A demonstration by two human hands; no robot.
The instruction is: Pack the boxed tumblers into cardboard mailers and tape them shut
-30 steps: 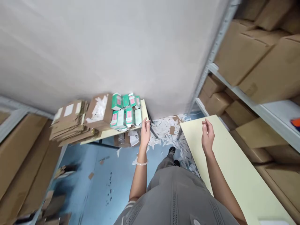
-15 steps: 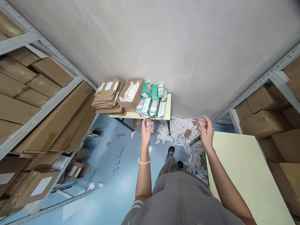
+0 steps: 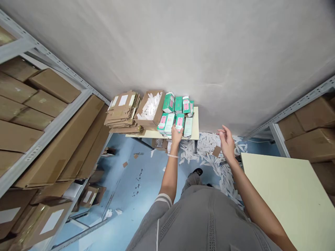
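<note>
My left hand [image 3: 177,135], with a pale bracelet at its wrist, is at the front edge of the small table [image 3: 195,122]. Its fingers are apart and overlap the lower front of a green-and-pink carton [image 3: 180,119]; I cannot tell whether they touch it. Similar cartons stand around that one in two rows, among them a pale green carton [image 3: 188,126] to the right and a green carton [image 3: 169,102] at the back. My right hand [image 3: 227,142] hangs in the air to the right of the table, fingers loosely bent and apart, holding nothing.
Beside the cartons is a cardboard box [image 3: 155,122] of white paper strips, then a stack of flattened cardboard [image 3: 119,113]. Paper strips [image 3: 206,148] litter the floor. A pale table [image 3: 285,188] is at right. Shelves of boxes [image 3: 54,82] line both sides.
My left hand has moved forward and right, up to the front-row cartons. My right hand stays raised, slightly left in view. The camera view has shifted as I step closer.
</note>
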